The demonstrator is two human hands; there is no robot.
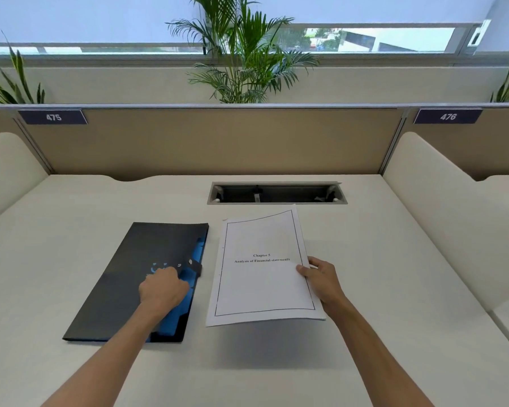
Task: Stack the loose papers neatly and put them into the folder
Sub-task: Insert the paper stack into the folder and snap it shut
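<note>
Your two bare forearms reach up from the bottom edge across the white desk (pixel 276 371), one on each side. Your left hand (pixel 162 289) rests knuckles-up on the dark folder (pixel 124 277), fingers curled down onto its cover close to the small strap closure (pixel 195 264) that sits just beyond your fingertips; whether those fingers are pinching anything or only pressing on the cover cannot be told from this angle. Blue inner pockets of the folder show along the edge beside and below that hand, on the side toward your other hand. The folder lies flat on the desk, slanted, its near corner trailing off to the left of your left forearm. Your right hand (pixel 321 280) is closed on the stack of papers (pixel 262 277), thumb on top of the front sheet and fingers underneath, gripping at the stack's right edge about midway along. The stack is held up off the desk, casting a soft shadow below it, and sits between your two hands, just beside the folder without touching it. Its top sheet has a thin border and reads "Chapter 5, Analysis of Financial statements". Beyond the papers, past your right hand, a cable slot (pixel 276 193) is set into the desk. Farther on stands a beige partition (pixel 218 142) with a palm plant (pixel 247 54) behind it.
</note>
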